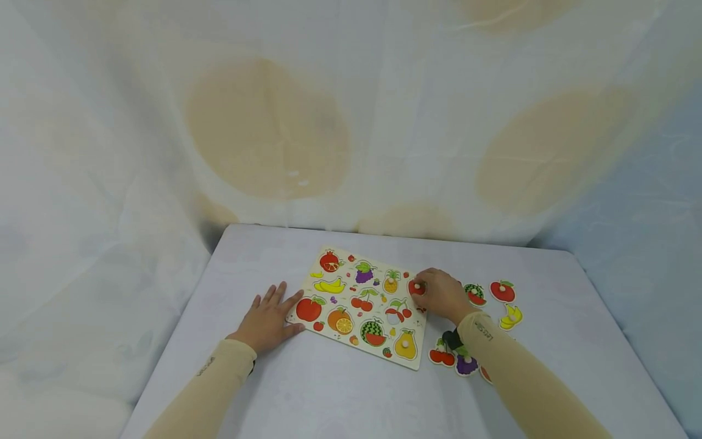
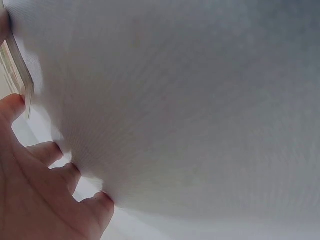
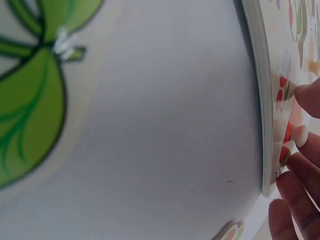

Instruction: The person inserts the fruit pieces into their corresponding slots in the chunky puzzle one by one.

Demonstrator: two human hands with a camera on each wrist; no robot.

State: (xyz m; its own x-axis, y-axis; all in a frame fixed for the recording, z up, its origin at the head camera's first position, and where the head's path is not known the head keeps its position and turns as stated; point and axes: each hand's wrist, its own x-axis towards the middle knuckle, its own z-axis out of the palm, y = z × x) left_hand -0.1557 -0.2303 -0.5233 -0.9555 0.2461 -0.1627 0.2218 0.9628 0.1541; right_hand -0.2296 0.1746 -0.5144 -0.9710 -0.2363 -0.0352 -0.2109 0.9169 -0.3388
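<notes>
A pale wooden fruit puzzle board [image 1: 351, 350] lies angled on the table. My left hand [image 1: 267, 322] rests on the table with fingers spread, index finger and thumb against the board's left edge. At the board's upper right, my right hand [image 1: 443, 295] holds a red fruit piece [image 1: 415, 286] between thumb and index finger. In the right wrist view the index fingertip touches its pale knob [image 3: 300, 135], and the other fingers rest by the board's edge. A pear piece [image 1: 405, 347] and a pineapple piece [image 1: 391, 283] with knobs sit in the board.
Right of the board lie loose pieces: a watermelon [image 1: 475, 295], an apple [image 1: 503, 291], bananas [image 1: 511, 317], cherries [image 1: 442, 355] and grapes [image 1: 467, 366]. My right forearm partly covers another piece [image 1: 485, 374]. A patterned cloth [image 1: 406, 152] hangs behind the white table [image 1: 329, 402].
</notes>
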